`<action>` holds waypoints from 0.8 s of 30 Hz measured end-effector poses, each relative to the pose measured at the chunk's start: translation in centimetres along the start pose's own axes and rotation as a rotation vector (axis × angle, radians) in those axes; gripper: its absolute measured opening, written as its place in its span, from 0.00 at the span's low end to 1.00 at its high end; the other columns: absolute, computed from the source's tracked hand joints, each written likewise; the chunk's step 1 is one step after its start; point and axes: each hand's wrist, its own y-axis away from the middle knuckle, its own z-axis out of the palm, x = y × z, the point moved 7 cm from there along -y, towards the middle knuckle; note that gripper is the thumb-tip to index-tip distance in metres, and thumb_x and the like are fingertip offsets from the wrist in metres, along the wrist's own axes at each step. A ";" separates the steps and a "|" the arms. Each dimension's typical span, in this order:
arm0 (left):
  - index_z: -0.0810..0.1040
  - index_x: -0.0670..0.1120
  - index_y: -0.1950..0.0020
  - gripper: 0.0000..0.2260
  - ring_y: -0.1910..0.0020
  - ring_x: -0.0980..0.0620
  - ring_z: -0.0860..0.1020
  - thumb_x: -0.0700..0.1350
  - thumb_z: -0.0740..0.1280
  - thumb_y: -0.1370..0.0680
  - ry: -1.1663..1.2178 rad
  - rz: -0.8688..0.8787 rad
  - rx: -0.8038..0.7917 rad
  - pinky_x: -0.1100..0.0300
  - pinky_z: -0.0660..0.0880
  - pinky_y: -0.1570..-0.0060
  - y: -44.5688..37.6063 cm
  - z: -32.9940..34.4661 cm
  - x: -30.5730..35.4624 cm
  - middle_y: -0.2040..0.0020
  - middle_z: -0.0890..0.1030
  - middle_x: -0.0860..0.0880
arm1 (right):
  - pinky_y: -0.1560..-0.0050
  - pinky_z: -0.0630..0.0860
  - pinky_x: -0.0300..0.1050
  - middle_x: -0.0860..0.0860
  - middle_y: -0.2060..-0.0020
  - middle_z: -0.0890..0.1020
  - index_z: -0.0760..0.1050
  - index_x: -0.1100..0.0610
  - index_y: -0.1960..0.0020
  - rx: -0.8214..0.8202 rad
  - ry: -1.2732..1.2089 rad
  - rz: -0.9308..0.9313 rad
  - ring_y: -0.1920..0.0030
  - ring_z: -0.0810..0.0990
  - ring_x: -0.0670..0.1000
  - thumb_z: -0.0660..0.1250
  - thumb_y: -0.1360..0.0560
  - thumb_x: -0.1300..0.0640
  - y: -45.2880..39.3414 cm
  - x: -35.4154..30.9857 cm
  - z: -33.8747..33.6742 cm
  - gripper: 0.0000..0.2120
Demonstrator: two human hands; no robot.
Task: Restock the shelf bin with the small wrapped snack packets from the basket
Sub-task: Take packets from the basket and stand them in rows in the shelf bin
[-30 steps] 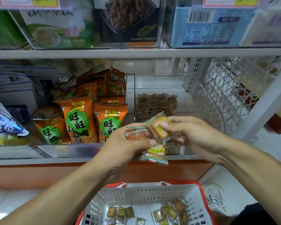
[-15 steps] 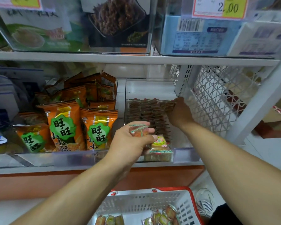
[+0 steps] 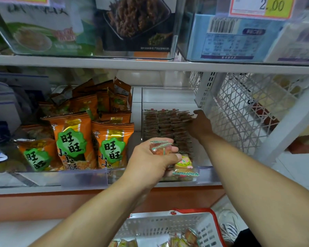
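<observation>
While the right hand [image 3: 201,124] reaches deep into the clear shelf bin [image 3: 168,97] at about 1 o'clock, its fingers are hidden against the stacked rows of packets [image 3: 166,125], so I cannot tell whether they grip one or just press. Left hand [image 3: 153,157] sits at centre, fingers curled round a few small wrapped snack packets [image 3: 183,165], one hanging low just beside the bin's front lip. To do this step well, likely: seat each packet flush with the existing row, edge up, and feed the next from the left hand without dropping the loose one. More packets lie in the white basket [image 3: 159,227] with red rim at 6 o'clock. Orange snack bags [image 3: 71,139] fill the next bin at 9 o'clock. White metal shelf [image 3: 150,65] above, white lattice panel [image 3: 243,111] at 3 o'clock, pale tiled floor.
</observation>
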 end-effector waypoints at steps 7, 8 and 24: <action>0.84 0.47 0.44 0.15 0.64 0.56 0.83 0.34 0.77 0.28 0.019 -0.017 -0.001 0.65 0.77 0.69 0.3 -0.1 -0.2 0.52 0.88 0.50 | 0.41 0.71 0.44 0.61 0.35 0.76 0.71 0.59 0.32 0.024 0.055 0.004 0.35 0.75 0.59 0.67 0.23 0.61 -0.3 0.7 -0.3 0.20; 0.84 0.47 0.45 0.15 0.64 0.55 0.83 0.34 0.77 0.28 0.021 -0.019 -0.003 0.65 0.77 0.69 0.4 -0.2 -0.2 0.52 0.88 0.49 | 0.42 0.71 0.44 0.61 0.35 0.76 0.71 0.59 0.32 0.022 0.078 -0.004 0.35 0.75 0.60 0.66 0.22 0.61 -0.4 0.7 -0.2 0.19; 0.83 0.48 0.43 0.15 0.64 0.56 0.84 0.33 0.75 0.26 0.100 -0.012 -0.010 0.66 0.78 0.67 0.7 -1.2 0.4 0.50 0.88 0.51 | 0.34 0.70 0.50 0.62 0.30 0.69 0.62 0.59 0.24 -0.017 0.251 -0.139 0.31 0.71 0.62 0.59 0.22 0.69 1.1 -2.9 -1.5 0.27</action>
